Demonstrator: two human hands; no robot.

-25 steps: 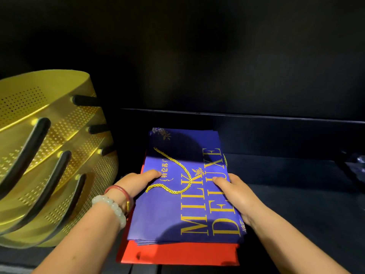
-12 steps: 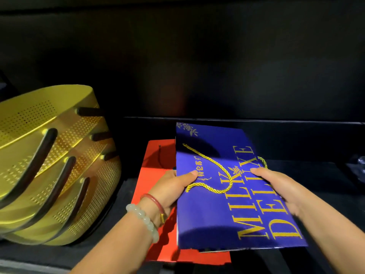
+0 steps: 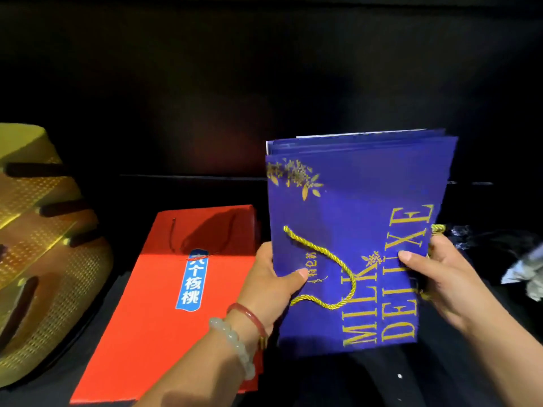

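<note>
Holding the blue bags (image 3: 361,207) upright, clear of the shelf (image 3: 382,383) near its right front, your left hand (image 3: 270,289) and right hand (image 3: 443,277) each pinch a side edge, thumbs on the front. It's a loose stack, so a slack pinch could let inner bags slide out onto the red bags (image 3: 158,312). The dangling cord (image 3: 326,257) may snag.

Red bag (image 3: 152,333) lying flat, gold perforated basket (image 3: 44,274) — beside it, left

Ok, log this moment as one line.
left hand: grips blue bag stack, left edge | right hand: grips its right edge | stack: held up, tilted | red bags: lying flat, left of stack
</note>
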